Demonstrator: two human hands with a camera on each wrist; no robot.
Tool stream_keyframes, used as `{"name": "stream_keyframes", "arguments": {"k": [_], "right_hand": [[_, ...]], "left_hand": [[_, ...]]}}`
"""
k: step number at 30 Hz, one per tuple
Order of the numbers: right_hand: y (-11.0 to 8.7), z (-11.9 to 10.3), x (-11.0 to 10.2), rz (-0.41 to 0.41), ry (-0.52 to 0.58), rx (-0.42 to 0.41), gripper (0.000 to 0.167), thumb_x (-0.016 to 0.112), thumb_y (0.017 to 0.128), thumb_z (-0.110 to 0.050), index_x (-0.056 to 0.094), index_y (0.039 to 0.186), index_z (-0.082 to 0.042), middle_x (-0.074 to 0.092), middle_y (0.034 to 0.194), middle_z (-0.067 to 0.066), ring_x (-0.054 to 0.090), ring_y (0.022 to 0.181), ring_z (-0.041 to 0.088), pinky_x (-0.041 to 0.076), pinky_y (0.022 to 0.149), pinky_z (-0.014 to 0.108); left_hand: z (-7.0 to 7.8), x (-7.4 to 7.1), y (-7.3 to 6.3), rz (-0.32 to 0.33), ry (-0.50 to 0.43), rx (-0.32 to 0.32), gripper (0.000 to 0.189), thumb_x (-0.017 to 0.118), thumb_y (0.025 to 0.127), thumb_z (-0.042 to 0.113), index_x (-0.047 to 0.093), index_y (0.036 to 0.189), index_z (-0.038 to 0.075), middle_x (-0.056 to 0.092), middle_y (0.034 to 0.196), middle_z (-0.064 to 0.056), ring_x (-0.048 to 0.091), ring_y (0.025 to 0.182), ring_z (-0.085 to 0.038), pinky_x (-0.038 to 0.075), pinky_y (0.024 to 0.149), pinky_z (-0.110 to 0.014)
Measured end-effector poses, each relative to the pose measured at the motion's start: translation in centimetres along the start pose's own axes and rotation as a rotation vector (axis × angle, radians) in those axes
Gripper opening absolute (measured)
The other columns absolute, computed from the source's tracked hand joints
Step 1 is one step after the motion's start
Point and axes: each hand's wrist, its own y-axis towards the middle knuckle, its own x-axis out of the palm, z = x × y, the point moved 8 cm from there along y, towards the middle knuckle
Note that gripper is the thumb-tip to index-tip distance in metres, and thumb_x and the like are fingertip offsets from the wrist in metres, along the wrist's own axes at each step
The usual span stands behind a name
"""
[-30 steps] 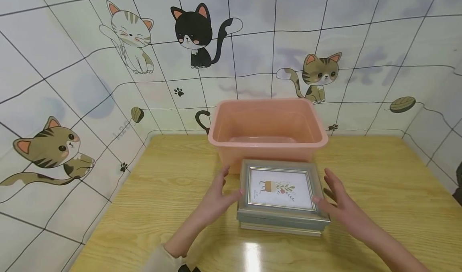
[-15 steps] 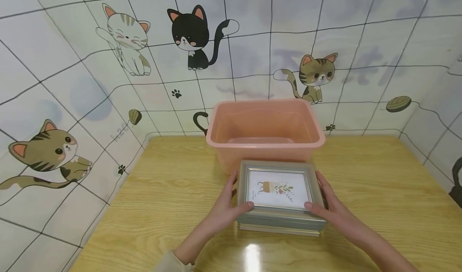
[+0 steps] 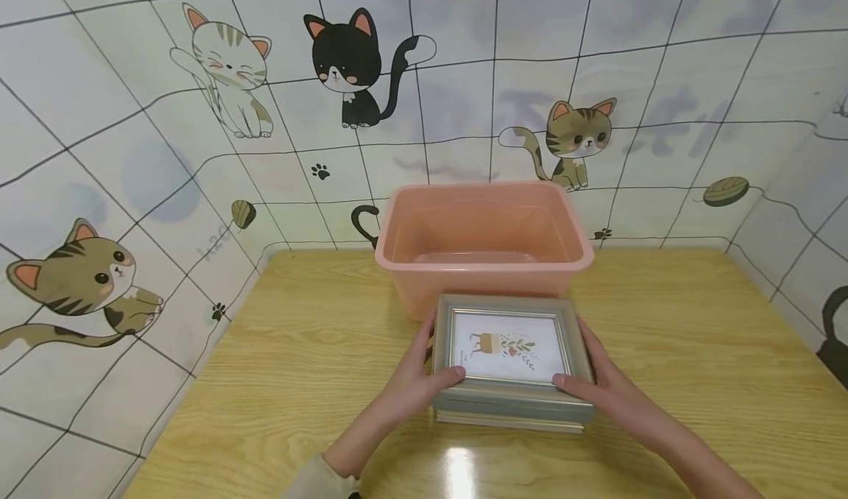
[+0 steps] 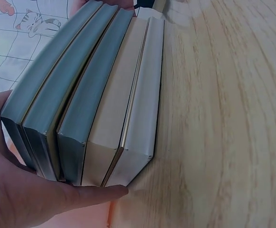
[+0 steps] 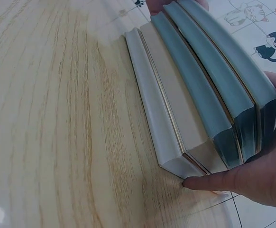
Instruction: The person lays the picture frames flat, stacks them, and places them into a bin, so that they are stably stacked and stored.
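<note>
A stack of picture frames (image 3: 510, 348) lies on the table, up against the front of the pink plastic tub. Three blue-green frames (image 4: 78, 85) sit above two paler ones (image 4: 138, 104). Under the top frame's glazed front shows a print of a potted plant. My left hand (image 3: 411, 385) grips the stack's left side, thumb on the top frame's front edge. On the opposite side my right hand (image 3: 619, 392) holds it likewise, and in the right wrist view one finger (image 5: 218, 182) reaches down to the lowest frame. The far fingers are partly hidden behind the stack.
Behind the stack stands the pink tub (image 3: 483, 267), open at the top, near the back wall. The wood-grain table (image 3: 305, 337) extends to both sides. Walls with a cat-patterned covering (image 3: 457, 101) enclose the back and sides. A dark object (image 3: 836, 337) shows at the far right.
Both hands have closed in from beside the stack and now grip its two sides, thumbs on the top frame. The stack stays in place; the view has shifted slightly.
</note>
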Motion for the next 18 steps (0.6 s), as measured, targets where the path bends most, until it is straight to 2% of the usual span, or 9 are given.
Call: {"name": "stream_keyframes", "arguments": {"k": [3,7,11,13,15,18], "right_hand": [[0.05,0.11,-0.05,-0.005,0.002,0.007,0.101,0.065,0.097,-0.017,-0.011,0.165,-0.018,-0.003,0.165,0.032,0.01,0.144,0.052,0.022,0.106,0.074],[0.07,0.36,-0.25,-0.013,-0.012,0.02,0.1,0.064,0.098,-0.018,-0.011,0.165,-0.02,-0.003,0.165,0.032,0.009,0.145,0.055,0.022,0.106,0.075],[0.1,0.39,-0.54,-0.008,-0.033,0.007,0.096,0.063,0.1,-0.019,-0.007,0.165,-0.021,0.006,0.164,0.033,0.022,0.141,0.057,0.04,0.1,0.064],[0.14,0.37,-0.63,-0.005,-0.035,-0.004,0.095,0.062,0.1,-0.019,-0.006,0.166,-0.022,0.009,0.164,0.033,0.029,0.138,0.056,0.047,0.094,0.055],[0.2,0.34,-0.6,-0.007,-0.033,-0.013,0.094,0.061,0.1,-0.018,-0.006,0.166,-0.024,0.009,0.163,0.033,0.033,0.135,0.055,0.049,0.09,0.049],[0.23,0.41,-0.48,-0.017,-0.031,-0.01,0.095,0.061,0.1,-0.018,-0.008,0.165,-0.026,0.005,0.164,0.033,0.029,0.136,0.054,0.047,0.093,0.052]], "left_hand": [[-0.15,0.14,0.17,-0.019,-0.04,-0.006,0.099,0.07,0.091,0.025,0.005,0.167,0.024,0.019,0.167,-0.01,0.033,0.144,-0.039,0.035,0.11,-0.06],[-0.63,0.36,0.25,-0.037,-0.076,-0.034,0.099,0.069,0.092,0.025,0.004,0.166,0.03,0.02,0.166,-0.008,0.046,0.133,-0.04,0.045,0.102,-0.053],[-0.85,0.6,0.32,-0.051,-0.104,-0.042,0.099,0.068,0.092,0.024,0.003,0.166,0.032,0.023,0.164,-0.01,0.057,0.121,-0.035,0.05,0.095,-0.045],[-0.8,0.72,0.33,-0.057,-0.113,-0.038,0.1,0.067,0.092,0.024,0.001,0.166,0.031,0.022,0.164,-0.011,0.055,0.122,-0.033,0.047,0.099,-0.046],[-0.79,0.77,0.34,-0.061,-0.119,-0.034,0.101,0.067,0.092,0.023,-0.001,0.166,0.031,0.02,0.165,-0.011,0.05,0.128,-0.032,0.041,0.105,-0.049],[-0.83,0.79,0.29,-0.065,-0.129,-0.032,0.101,0.066,0.092,0.023,-0.004,0.165,0.031,0.016,0.166,-0.01,0.039,0.137,-0.032,0.031,0.111,-0.052]]}}
